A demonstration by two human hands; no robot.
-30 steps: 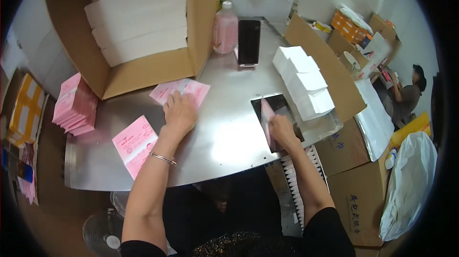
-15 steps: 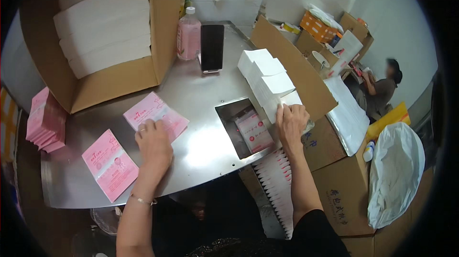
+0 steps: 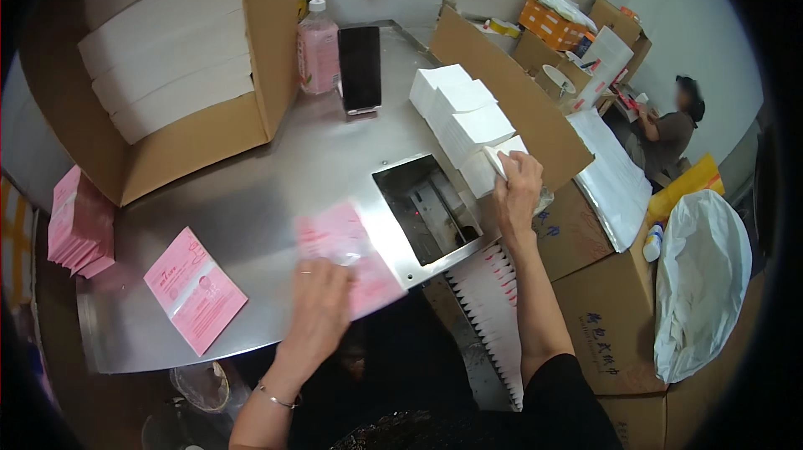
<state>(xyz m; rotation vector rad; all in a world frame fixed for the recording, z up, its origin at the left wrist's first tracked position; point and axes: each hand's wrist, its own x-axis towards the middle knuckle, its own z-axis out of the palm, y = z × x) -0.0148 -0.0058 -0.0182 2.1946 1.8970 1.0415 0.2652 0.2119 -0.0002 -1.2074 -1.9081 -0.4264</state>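
Note:
My left hand (image 3: 322,295), slightly blurred, has its fingers on a flat pink printed packet (image 3: 361,262) at the front edge of the metal table. The packet lies left of a rectangular opening (image 3: 425,207) in the tabletop, inside which metal parts show. At the right, my right hand (image 3: 520,186) pinches the near end of a row of white folded tissue stacks (image 3: 470,120), lifting some sheets slightly. Another pink packet (image 3: 195,289) lies flat at the left of the table.
A carton (image 3: 196,136) of white tissue blocks stands at the back left, beside a pile of pink packets (image 3: 79,228). Behind are a phone on a stand (image 3: 360,69) and a pink bottle (image 3: 319,48). Boxes, a white bag (image 3: 698,291) and a seated person (image 3: 669,128) are at right.
My left hand has slid the pink packet rightward and nearer, beside the opening. The pink packet seen inside the opening is gone from sight. My right fingers have tilted the end tissues up.

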